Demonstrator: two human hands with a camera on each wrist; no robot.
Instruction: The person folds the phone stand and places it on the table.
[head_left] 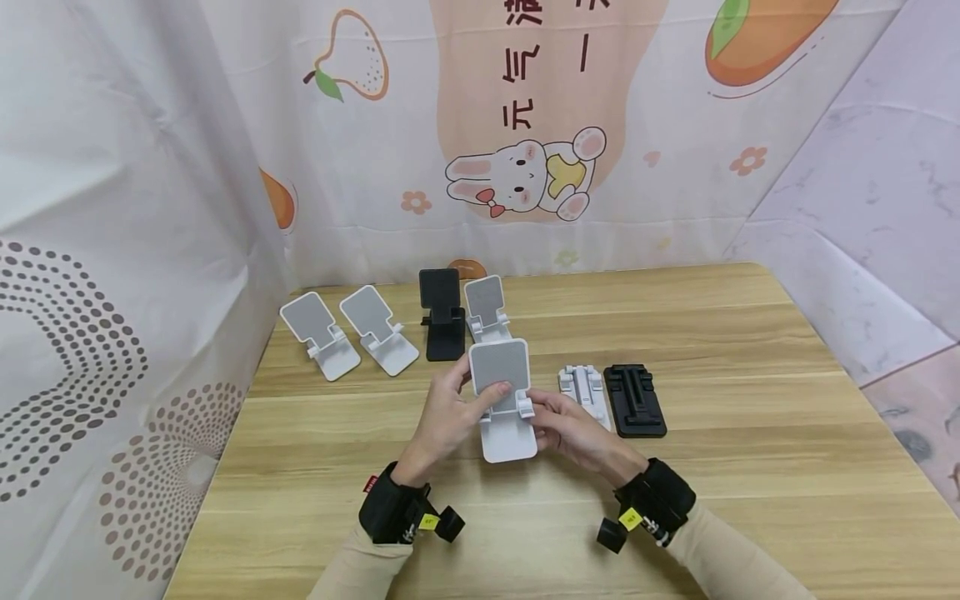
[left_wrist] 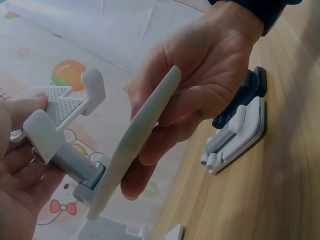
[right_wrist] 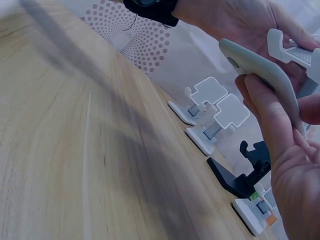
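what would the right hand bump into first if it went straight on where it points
Past the white phone stand that both hold, the right hand would probably meet the left hand, though depth is unclear.

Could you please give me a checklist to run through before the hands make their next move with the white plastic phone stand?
1. White plastic phone stand with grey pad secured: ok; left hand grips the pad section, right hand the base.
2. Held stand unfolded: ok; pad section and base are swung apart.
3. Held stand off the pale wooden table: ok; the wrist views show it raised.
4. Grey hinge at the base stiff enough: cannot tell.
5. White folded stand and black folded stand opened: not ok; both lie folded at right.
6. Black unfolded stand at the back open: ok.
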